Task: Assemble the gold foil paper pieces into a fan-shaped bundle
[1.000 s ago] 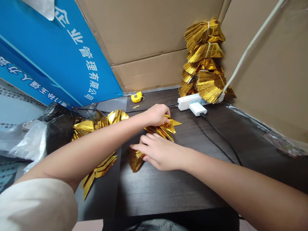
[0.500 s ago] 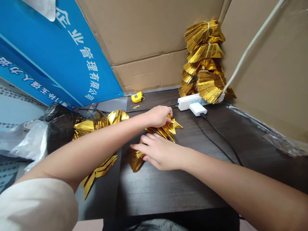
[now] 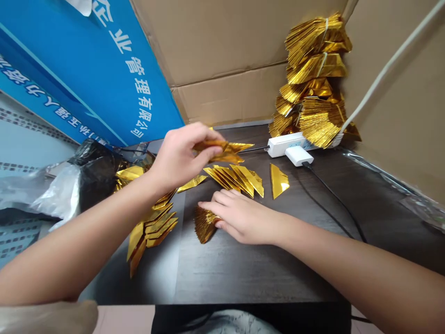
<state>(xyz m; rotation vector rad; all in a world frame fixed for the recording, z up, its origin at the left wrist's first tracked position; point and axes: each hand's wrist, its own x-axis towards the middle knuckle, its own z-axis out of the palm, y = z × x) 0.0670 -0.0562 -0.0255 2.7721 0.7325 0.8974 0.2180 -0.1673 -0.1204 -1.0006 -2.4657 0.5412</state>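
Note:
My left hand (image 3: 191, 150) is raised over the table, its thumb and fingers closed on several folded gold foil papers (image 3: 231, 150). Lower down, my right hand (image 3: 239, 215) rests on a fanned bundle of gold foil papers (image 3: 205, 225), fingers curled around its edge; part of the bundle is hidden under the palm. Just beyond my right hand lies a row of folded gold pieces (image 3: 236, 178). A single gold piece (image 3: 278, 181) lies apart to the right. More folded gold pieces (image 3: 158, 227) lie on the left, partly behind my left forearm.
Bundles of gold paper (image 3: 316, 69) are stacked against the cardboard wall (image 3: 222, 41). Beside them lie a white power strip (image 3: 283, 144) and a plugged-in white adapter (image 3: 299, 157) with a black cable. A black and clear plastic bag (image 3: 86, 181) sits on the left.
My left hand has lifted gold papers off the row and moved left and up, towards the back. My right hand stays on the fanned bundle. The view has shifted slightly.

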